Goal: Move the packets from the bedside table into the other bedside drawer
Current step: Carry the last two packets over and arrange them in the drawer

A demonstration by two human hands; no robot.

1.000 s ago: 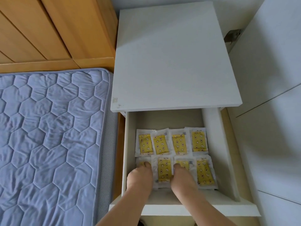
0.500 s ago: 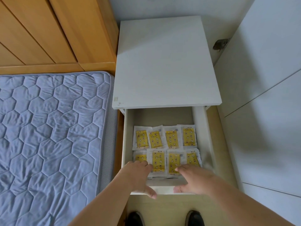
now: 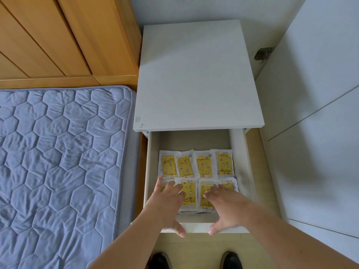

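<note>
- Left hand and right hand lie flat, fingers spread on the front packets, gripping nothing; thumbs sit at the drawer front.
- Packets lie in two rows inside the drawer.
- Pressing while closing could drag or crumple the front row, or pinch fingers under the bedside table.

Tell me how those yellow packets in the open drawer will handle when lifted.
The packets look thin, flat and light, so they would probably flex. Their glossy wrapping suggests they may slide. They overlap in the drawer, so lifting one may drag its neighbours.
</note>
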